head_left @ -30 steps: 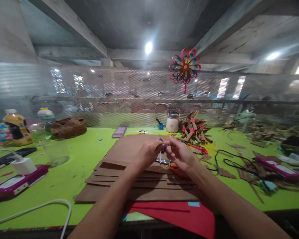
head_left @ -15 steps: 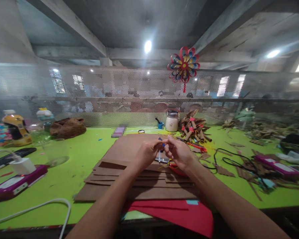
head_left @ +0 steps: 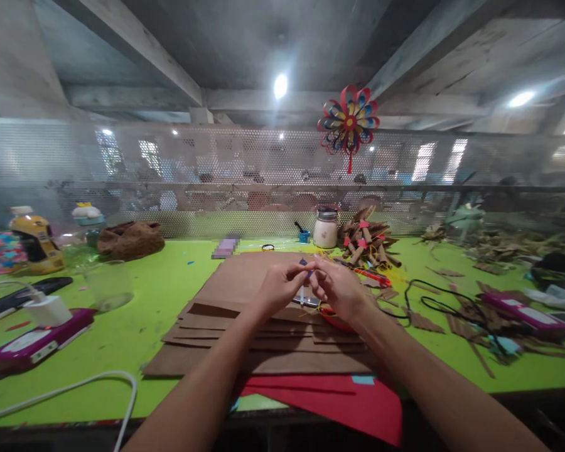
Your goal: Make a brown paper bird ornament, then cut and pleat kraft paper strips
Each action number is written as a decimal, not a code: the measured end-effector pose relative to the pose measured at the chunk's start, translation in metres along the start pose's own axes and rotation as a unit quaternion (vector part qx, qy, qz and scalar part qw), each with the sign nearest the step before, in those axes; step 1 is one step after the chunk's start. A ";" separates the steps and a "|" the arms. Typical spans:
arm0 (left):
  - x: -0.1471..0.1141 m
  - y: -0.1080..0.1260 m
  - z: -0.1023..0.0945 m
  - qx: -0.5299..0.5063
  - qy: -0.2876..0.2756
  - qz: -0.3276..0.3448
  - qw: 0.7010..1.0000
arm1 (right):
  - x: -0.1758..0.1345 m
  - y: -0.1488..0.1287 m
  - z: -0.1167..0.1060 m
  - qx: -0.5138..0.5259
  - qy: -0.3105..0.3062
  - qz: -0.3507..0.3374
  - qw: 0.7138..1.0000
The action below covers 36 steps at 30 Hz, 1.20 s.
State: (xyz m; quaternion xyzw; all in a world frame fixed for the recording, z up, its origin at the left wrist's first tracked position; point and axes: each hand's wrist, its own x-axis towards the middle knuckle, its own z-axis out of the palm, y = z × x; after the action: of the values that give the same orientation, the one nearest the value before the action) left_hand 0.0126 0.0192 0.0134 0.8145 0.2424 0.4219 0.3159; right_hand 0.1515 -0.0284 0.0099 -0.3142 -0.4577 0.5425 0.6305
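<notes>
The work in hand is looking partway along: a small blue piece [head_left: 309, 274] is being handled between the two hands and is not yet being let go, while its finer details are staying too small to read. The left hand [head_left: 280, 290] is pinching with its fingers [head_left: 295, 270] drawn nearly together, and they are seeming to grip the piece at their tips. The right hand [head_left: 341, 290] is bringing its thumb and forefinger up against the same spot, its other fingers curling loosely toward the palm; whether these are gripping the piece or only touching it, one cannot tell. A thin white strip [head_left: 302, 295] is hanging or standing just below the fingertips; whether it is joining the blue piece is unclear. Under both hands, a stack of brown sheets [head_left: 249, 276] is lying on the green tabletop [head_left: 169, 314], presumably waiting as material, with a red sheet [head_left: 353, 411] showing on the near side of it. Just below the right fingers, an orange object [head_left: 335, 319] is lying partly hidden, some yellow string [head_left: 318, 308] trailing beside it. Beyond the fingers and to their right, a heap of brown rolls [head_left: 368, 242] with red bits is resting, apparently made up already, and a white jar [head_left: 326, 232] is standing just left of that heap.
</notes>
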 end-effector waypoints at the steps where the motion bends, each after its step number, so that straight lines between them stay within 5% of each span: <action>1: 0.000 0.001 0.000 -0.008 0.002 -0.004 1.000 | 0.000 -0.001 -0.001 0.000 -0.001 0.001 1.000; 12: 0.001 0.006 0.001 -0.143 0.032 -0.088 0.985 | 0.000 -0.002 0.000 -0.011 -0.014 -0.001 1.000; 20: 0.000 0.007 0.000 -0.290 -0.008 -0.080 0.954 | -0.002 -0.006 0.002 0.015 -0.029 0.007 0.999; 36: 0.002 0.008 0.001 -0.250 0.021 -0.090 0.964 | -0.001 -0.001 0.001 0.011 -0.033 -0.012 0.999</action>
State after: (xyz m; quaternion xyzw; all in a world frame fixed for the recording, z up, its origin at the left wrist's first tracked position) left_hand 0.0158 0.0146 0.0199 0.6757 0.2081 0.4558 0.5407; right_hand 0.1508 -0.0299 0.0105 -0.2838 -0.4758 0.5500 0.6250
